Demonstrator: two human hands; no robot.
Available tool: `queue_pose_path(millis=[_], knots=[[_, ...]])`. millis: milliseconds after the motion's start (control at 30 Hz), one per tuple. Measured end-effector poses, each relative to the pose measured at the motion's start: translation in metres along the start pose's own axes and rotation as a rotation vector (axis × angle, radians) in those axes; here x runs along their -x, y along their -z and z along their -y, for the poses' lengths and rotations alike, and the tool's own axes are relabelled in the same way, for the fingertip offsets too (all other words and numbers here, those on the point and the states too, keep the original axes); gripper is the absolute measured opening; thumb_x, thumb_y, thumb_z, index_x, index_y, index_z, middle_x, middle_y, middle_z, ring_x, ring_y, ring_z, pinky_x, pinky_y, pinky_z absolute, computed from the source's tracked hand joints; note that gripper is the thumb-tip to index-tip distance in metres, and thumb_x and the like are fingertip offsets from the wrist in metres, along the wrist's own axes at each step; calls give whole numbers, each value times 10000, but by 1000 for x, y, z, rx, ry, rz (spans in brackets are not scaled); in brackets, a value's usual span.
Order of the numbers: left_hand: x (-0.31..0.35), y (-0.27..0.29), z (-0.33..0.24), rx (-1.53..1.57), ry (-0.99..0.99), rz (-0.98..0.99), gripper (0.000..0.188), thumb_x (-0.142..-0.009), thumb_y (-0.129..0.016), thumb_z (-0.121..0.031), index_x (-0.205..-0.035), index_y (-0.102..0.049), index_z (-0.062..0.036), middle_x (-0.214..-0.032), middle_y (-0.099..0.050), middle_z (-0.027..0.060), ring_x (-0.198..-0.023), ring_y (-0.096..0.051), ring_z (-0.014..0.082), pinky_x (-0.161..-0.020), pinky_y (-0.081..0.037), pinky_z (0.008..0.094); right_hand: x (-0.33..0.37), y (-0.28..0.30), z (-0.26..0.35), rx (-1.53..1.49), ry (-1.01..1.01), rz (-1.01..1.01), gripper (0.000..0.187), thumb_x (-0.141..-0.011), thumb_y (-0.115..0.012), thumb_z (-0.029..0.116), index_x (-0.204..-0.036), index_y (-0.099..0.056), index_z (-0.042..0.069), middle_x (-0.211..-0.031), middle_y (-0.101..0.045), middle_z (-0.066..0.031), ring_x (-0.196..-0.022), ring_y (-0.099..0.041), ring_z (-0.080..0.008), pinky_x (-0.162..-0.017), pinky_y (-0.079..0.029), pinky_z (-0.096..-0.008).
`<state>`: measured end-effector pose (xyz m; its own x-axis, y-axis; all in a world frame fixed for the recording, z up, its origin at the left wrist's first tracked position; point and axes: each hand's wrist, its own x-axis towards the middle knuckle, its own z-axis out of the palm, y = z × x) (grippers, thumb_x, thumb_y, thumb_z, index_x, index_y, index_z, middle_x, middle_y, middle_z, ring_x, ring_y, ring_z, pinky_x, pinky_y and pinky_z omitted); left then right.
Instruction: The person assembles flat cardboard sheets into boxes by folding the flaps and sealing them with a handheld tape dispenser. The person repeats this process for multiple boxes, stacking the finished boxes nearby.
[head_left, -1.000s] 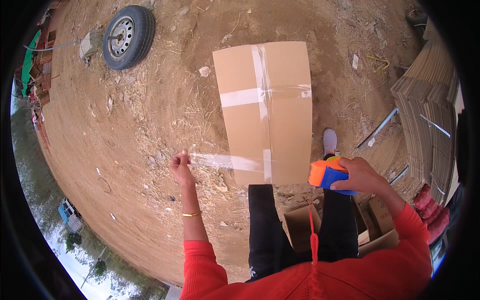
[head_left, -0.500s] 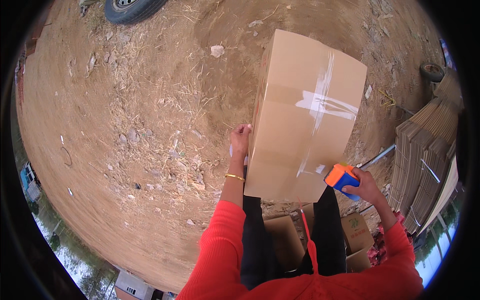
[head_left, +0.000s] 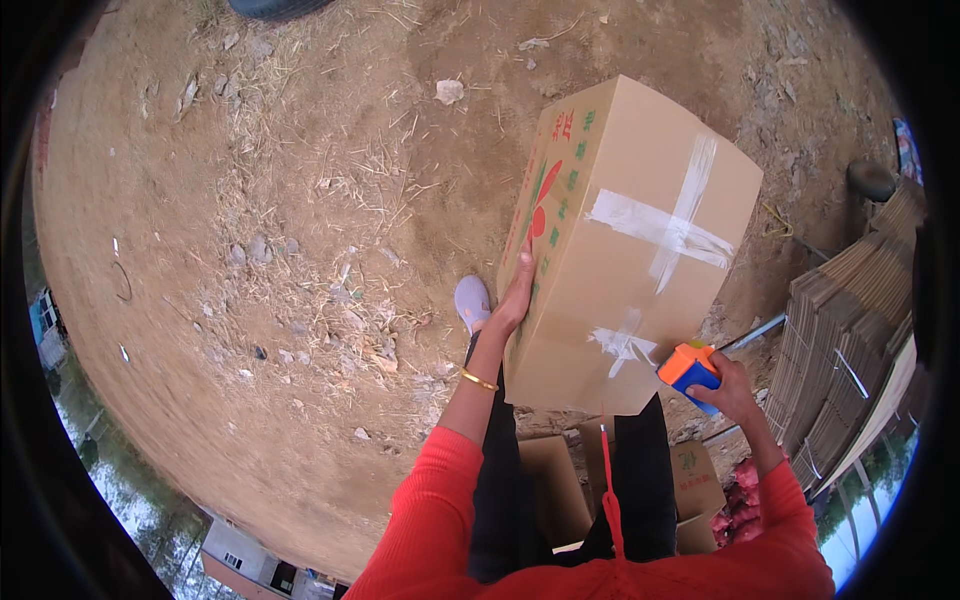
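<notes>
A large cardboard box (head_left: pixel 600 285) stands tilted in front of my legs, its left side printed in red and green. White tape strips (head_left: pixel 640 222) cross on its upper face, and a smaller tape cross (head_left: pixel 620 346) lies near its lower right corner. My left hand (head_left: pixel 516 292) holds the printed side, thumb pointing up along it; its other fingers are mostly hidden. My right hand (head_left: pixel 735 388) is closed round an orange and blue tape dispenser (head_left: pixel 690 374), whose front end is beside the box's lower right edge.
Flattened cardboard stacks (head_left: pixel 835 335) stand at the right. Open cartons (head_left: pixel 555 480) sit by my legs, with red bags (head_left: pixel 740 505) beside them. A tire (head_left: pixel 280 7) lies at the top and a dark wheel (head_left: pixel 870 180) at far right. Straw and stones litter the dirt.
The box has turned and tilted, showing more of its printed left side and a different taped face. My left hand has moved onto that side. My right hand keeps the dispenser.
</notes>
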<state>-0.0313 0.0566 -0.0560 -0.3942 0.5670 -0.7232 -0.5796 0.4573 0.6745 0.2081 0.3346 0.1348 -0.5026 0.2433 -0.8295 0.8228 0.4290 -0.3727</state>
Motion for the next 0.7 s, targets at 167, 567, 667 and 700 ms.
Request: queue_pose_path(millis=[167, 567, 667, 700], knots=[[-33, 14, 49, 121, 211, -47, 928, -880, -148, -723, -1477, -87, -15, -1545, -106, 154, -1430, -102, 258, -1156, -85, 358, -4, -2, -5, -57, 24, 32, 642, -626, -806, 278, -1127, -560, -41, -856, -652, -165, -790, -660, -252, -764, -514, -340], [74, -33, -67, -538, -54, -477, 587, -809, -681, -422, -1120, -581, 66, -871, -670, 205, -814, -658, 312, -733, -502, 420, -14, 4, -23, 53, 234, 73, 656, -668, -742, 487, -1052, -525, 2, -826, -608, -218, -788, -603, -403, -721, -483, -436], [70, -30, -66, -633, -153, -603, 560, -845, -637, -443, -1055, -616, 75, -811, -672, 200, -705, -641, 289, -678, -502, 400, -14, 10, -40, -26, 303, 106, 583, -672, -758, 429, -995, -515, 8, -774, -584, -222, -769, -590, -406, -692, -465, -439], [69, -20, -55, -663, -160, -631, 556, -852, -628, -445, -1044, -619, 77, -810, -672, 195, -693, -634, 282, -672, -501, 396, -19, 10, -53, -16, 335, 87, 586, -675, -756, 429, -1001, -514, 7, -775, -585, -224, -770, -590, -405, -692, -464, -439]])
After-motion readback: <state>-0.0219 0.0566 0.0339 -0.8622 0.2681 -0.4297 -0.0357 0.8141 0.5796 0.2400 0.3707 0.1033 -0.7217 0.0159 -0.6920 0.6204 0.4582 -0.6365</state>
